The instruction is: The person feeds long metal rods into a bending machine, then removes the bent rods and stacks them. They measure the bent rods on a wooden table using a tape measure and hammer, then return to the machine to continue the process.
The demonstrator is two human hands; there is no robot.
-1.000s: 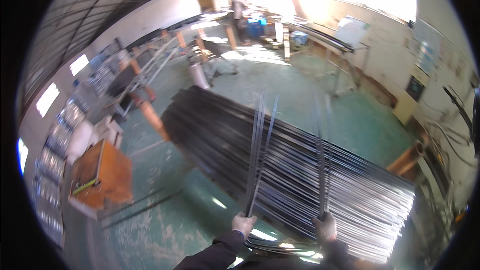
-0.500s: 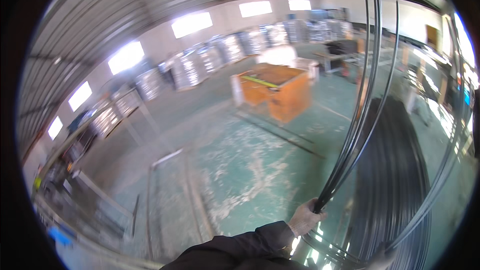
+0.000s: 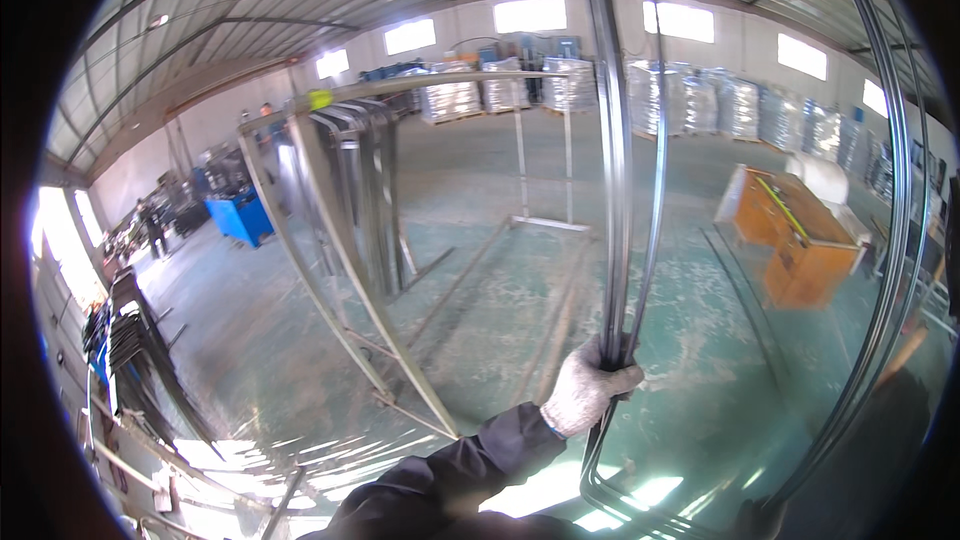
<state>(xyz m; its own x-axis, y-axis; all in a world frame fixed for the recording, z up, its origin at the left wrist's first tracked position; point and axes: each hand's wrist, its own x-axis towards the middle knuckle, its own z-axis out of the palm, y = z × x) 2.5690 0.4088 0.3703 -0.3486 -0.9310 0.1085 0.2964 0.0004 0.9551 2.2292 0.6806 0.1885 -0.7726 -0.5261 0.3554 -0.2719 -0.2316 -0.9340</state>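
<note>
Gripping: we held a bundle of long dark metal rods [image 3: 622, 190] upright in front of us, our gloved left hand [image 3: 588, 388] closed tight round them near the lower end.
Right hand: we could not see it; a second set of bent rods [image 3: 893, 240] arced down our right side to the lower edge, its hold hidden.
Handling: we judged the rods stiff yet whippy over their length, fairly heavy together, smooth enough to slip; a low grip with a second hand higher would have steadied them.
Nearby: a metal rack [image 3: 345, 230] of bent frames stood to our left.
Floor: green concrete floor [image 3: 480, 320], glossy in patches.
Room: wrapped pallets [image 3: 700, 100] lined the far wall; an orange crate [image 3: 795, 240] sat right.
</note>
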